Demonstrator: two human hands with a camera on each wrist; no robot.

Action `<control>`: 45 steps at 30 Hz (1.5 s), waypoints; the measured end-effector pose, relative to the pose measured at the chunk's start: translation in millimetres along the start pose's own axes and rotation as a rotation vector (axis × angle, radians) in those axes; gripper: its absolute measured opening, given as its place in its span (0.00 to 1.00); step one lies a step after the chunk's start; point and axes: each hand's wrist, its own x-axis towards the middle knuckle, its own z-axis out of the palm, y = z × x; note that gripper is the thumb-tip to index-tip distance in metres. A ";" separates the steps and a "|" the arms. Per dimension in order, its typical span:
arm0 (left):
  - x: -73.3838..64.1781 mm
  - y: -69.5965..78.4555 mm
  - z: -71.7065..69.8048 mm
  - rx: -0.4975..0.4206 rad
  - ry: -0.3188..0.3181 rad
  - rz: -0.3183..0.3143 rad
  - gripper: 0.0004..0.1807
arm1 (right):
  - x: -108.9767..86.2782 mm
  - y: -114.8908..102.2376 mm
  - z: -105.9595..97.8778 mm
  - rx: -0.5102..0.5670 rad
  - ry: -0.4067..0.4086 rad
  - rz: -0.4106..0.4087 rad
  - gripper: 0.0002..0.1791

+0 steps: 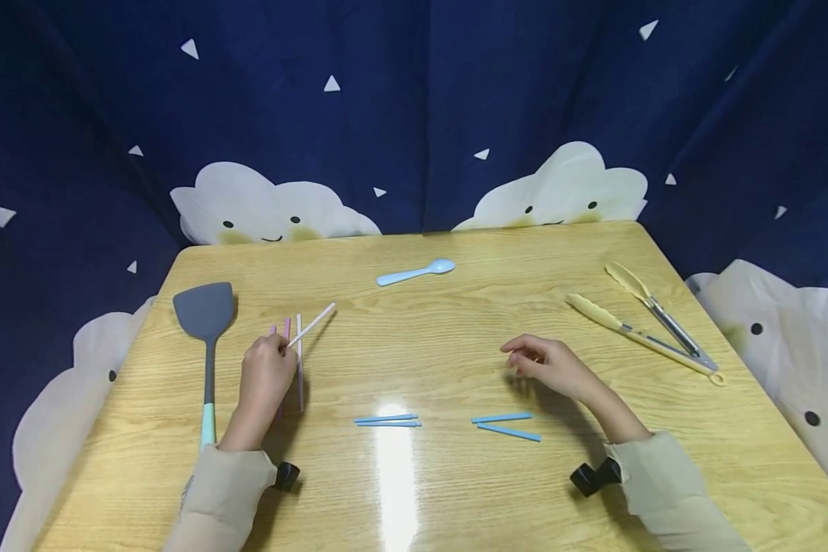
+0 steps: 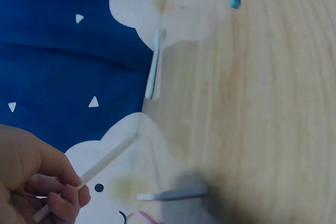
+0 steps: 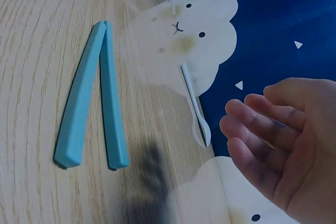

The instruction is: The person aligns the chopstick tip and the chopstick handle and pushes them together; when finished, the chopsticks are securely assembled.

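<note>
My left hand pinches a slim white stick, shaped like a chopstick, tilted up over the table's left side. Beneath and beside that hand lie another pale stick and pink sticks, partly covered by the hand. The left wrist view shows the held white stick between thumb and fingers. To the right, my right hand hovers with loosely bent fingers and holds nothing. Nearest it are two thick blue sticks, touching at one end in the right wrist view. Two thinner blue sticks lie at front centre.
A grey turner with a mint handle lies at the left. At the back centre is a light blue spoon. Spread tongs with cream tips lie at the right. A dark blue curtain hangs behind the wooden table.
</note>
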 end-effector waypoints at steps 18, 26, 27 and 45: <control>-0.3 -3.3 12.4 0.090 -0.136 -0.092 0.05 | -0.6 8.4 3.4 -0.005 -0.024 0.041 0.15; -4.7 5.8 20.1 0.182 -0.245 -0.122 0.09 | -1.7 12.9 4.9 -0.009 -0.039 0.047 0.15; -5.2 6.5 21.8 0.191 -0.252 -0.120 0.10 | -2.0 13.7 5.2 -0.011 -0.039 0.051 0.15; -6.8 4.7 33.7 0.141 -0.351 -0.163 0.15 | -6.7 20.6 9.9 0.003 -0.056 0.068 0.14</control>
